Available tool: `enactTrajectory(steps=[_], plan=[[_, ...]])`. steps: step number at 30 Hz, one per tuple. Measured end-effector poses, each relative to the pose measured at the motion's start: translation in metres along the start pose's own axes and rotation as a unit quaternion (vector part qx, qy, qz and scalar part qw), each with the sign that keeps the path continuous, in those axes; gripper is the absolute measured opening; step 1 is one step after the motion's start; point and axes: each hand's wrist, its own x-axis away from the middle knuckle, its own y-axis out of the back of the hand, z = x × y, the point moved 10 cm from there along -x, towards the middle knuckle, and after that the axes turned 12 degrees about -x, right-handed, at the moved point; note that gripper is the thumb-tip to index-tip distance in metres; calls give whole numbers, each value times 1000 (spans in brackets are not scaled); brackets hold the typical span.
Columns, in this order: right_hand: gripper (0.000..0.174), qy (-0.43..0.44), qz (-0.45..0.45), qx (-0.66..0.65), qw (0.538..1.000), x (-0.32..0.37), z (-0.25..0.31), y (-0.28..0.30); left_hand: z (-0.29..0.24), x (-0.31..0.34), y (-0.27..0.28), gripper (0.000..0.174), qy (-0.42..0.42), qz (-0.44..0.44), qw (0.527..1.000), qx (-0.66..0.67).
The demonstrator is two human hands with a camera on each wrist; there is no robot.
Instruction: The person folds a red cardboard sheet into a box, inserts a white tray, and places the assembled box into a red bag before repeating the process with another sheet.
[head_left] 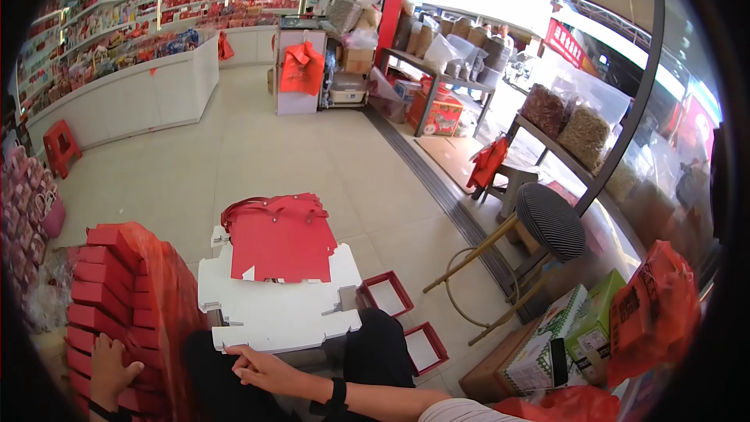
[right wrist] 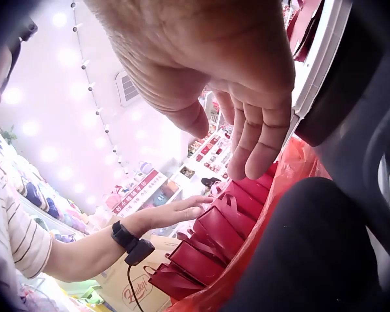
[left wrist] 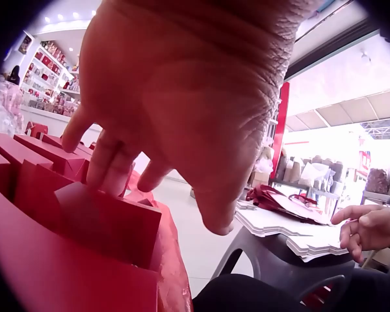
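Observation:
My left hand (head_left: 112, 367) reaches down over rows of red paper boxes (head_left: 101, 277), which stand packed in a red plastic bag (head_left: 168, 289). In the left wrist view its fingers hang loosely spread, fingertips right at the tops of the red boxes (left wrist: 84, 260), with nothing gripped. My right hand (head_left: 269, 375) is held over my lap beside the near edge of a stack of flat white cardboard (head_left: 273, 305). Its fingers are relaxed and hold nothing in the right wrist view. Red bags with handles (head_left: 277, 238) lie flat across the far part of that stack.
A grey plastic stool (left wrist: 279, 266) carries the cardboard. On the floor to its right lie two red-rimmed trays (head_left: 388, 297). Further right stand a round-seated stool (head_left: 551, 223) and cartons (head_left: 539, 344) with a red bag (head_left: 652, 312). Pink bags (head_left: 23, 203) line the left.

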Motion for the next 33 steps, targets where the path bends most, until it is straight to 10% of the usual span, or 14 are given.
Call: enactTrajectory(steps=[11, 33], plan=[[44, -34, 3, 5, 999, 8, -8, 10, 46, 9, -78, 53, 2, 28, 992, -119], [39, 13, -135, 9, 991, 46, 72, 80, -26, 6, 41, 59, -44, -47, 995, -81]])
